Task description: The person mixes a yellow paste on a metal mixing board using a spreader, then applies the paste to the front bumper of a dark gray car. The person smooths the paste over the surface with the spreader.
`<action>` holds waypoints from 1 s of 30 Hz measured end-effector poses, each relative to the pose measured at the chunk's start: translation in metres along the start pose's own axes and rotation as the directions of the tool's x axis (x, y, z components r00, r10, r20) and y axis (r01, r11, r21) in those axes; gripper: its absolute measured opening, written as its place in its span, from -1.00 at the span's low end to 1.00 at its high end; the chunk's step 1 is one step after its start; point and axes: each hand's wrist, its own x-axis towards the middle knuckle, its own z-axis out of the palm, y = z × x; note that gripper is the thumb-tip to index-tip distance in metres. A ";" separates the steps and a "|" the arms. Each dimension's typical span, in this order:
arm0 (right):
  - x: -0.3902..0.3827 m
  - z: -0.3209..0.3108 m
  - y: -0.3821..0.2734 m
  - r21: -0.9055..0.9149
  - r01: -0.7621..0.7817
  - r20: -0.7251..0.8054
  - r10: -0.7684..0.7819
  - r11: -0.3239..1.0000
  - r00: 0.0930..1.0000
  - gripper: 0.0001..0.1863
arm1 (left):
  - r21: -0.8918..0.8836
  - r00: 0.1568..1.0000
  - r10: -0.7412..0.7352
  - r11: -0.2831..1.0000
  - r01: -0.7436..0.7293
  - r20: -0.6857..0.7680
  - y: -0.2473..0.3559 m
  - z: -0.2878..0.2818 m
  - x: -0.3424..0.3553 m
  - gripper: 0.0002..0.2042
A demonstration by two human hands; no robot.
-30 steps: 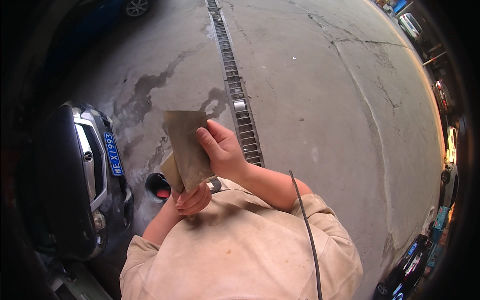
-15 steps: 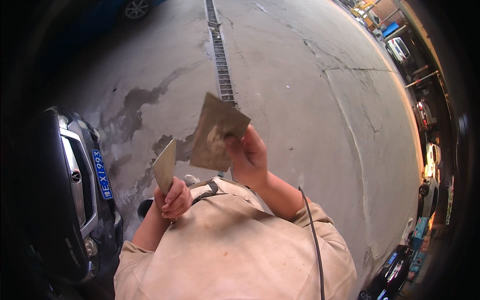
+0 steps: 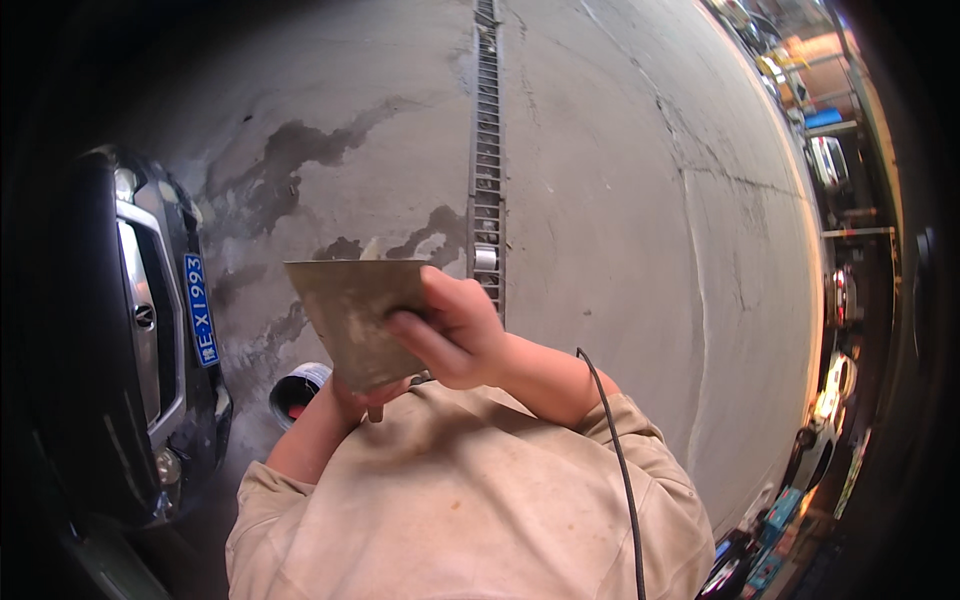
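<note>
Right hand (image 3: 460,335): pinching plate (image 3: 352,315)
Left hand (image 3: 350,396): partly behind plate; grip hidden, cannot tell
Bucket (image 3: 317,373): left of left hand

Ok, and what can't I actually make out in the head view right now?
In the head view:
- Left hand: mostly hidden behind the flat grey-brown plate in the right hand; its grip can't be told.
- Red thing in the bucket: too small and shadowed to identify.
- Dark car: its far end is lost in the black fisheye rim.
</note>
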 end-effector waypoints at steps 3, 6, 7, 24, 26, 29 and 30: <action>0.026 -0.008 0.017 0.284 0.158 -0.435 -0.020 0.946 0.900 -0.69 | 0.287 0.981 0.178 0.946 -0.150 -0.073 0.033 0.000 -0.004 -0.38; 0.064 -0.042 0.046 0.175 0.196 -0.420 -0.107 0.965 0.901 -0.60 | 0.822 0.791 0.519 0.569 -0.035 -0.325 0.053 0.021 -0.017 -0.61; 0.074 -0.053 0.053 0.118 0.229 -0.361 -0.172 0.966 0.916 -0.60 | 0.792 0.780 0.485 0.611 0.022 -0.396 0.059 0.026 -0.016 -0.65; 0.206 -0.122 0.131 0.220 0.347 0.041 -0.364 0.912 0.931 -0.54 | 0.775 0.533 0.613 0.617 0.138 -0.583 0.108 0.047 0.074 -0.70; 0.218 -0.116 0.130 0.205 0.406 0.137 -0.437 0.890 0.889 -0.50 | 0.808 0.500 0.662 0.571 0.145 -0.558 0.110 0.047 0.071 -0.70; 0.233 -0.117 0.128 0.108 0.469 0.351 -0.475 0.876 0.807 -0.43 | 0.869 0.442 0.758 0.480 0.120 -0.479 0.117 0.050 0.058 -0.67; 0.237 -0.119 0.129 0.025 0.436 0.508 -0.387 0.899 0.769 -0.44 | 0.891 0.453 0.777 0.443 0.100 -0.438 0.122 0.054 0.050 -0.64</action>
